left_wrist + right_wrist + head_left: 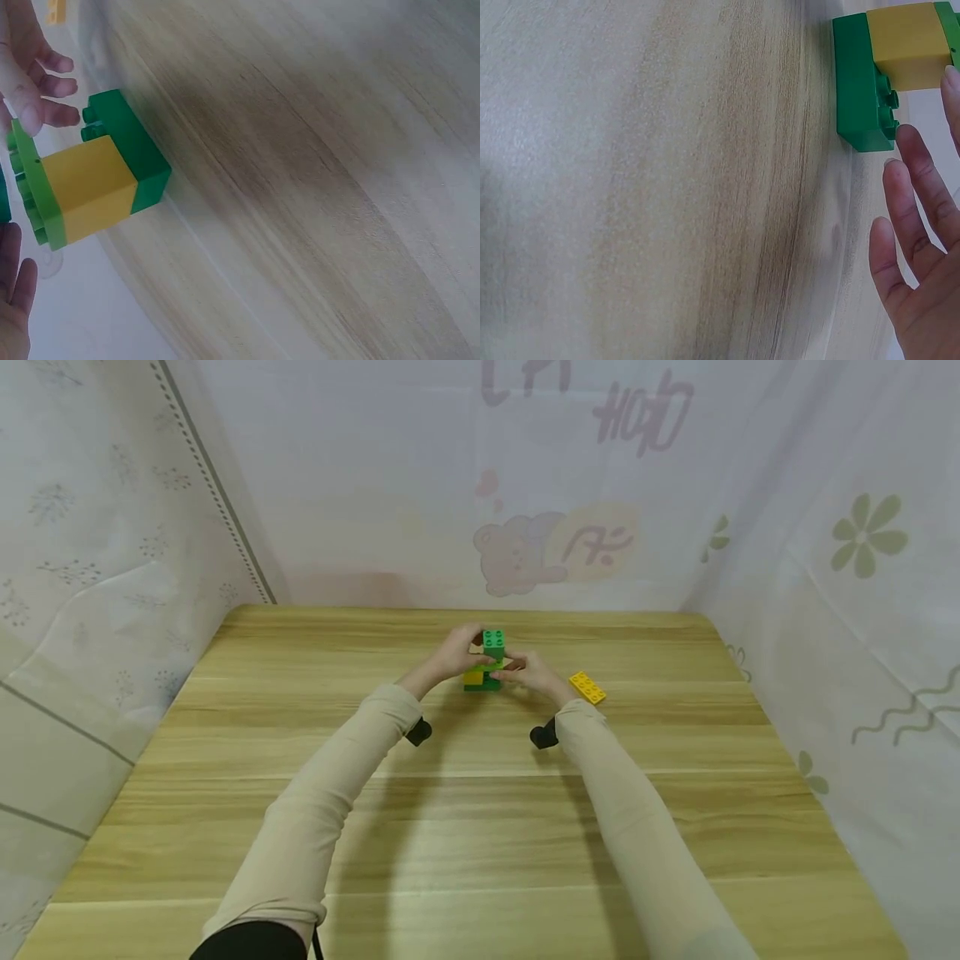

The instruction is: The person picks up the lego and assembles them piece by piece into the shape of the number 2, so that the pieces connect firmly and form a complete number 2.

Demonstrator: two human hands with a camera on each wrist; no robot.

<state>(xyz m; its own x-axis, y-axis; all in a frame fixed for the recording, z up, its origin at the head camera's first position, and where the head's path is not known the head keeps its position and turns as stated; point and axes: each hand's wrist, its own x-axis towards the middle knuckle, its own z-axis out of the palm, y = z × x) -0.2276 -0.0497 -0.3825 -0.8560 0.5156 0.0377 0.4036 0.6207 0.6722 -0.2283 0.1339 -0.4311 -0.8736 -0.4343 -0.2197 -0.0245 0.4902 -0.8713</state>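
Observation:
A small stack of toy building bricks stands on the table. At its bottom lies a dark green brick [139, 150], its bare studs showing at one end. On it sits a yellow brick [90, 191], topped by a thin light green plate [41, 187] that overhangs one side. A green brick [493, 645] is uppermost, over the plate. My left hand [452, 653] pinches this top brick from the left. From the right, my right hand [534, 675] holds the overhanging end of the light green plate with its fingertips, the other fingers spread.
A flat yellow brick [587, 687] with several studs lies right of the stack, beside my right wrist. The wooden table [480, 827] reaches back to a printed cloth [360, 510], which also hangs along both sides. Black wrist cameras [418, 732] sit under the wrists.

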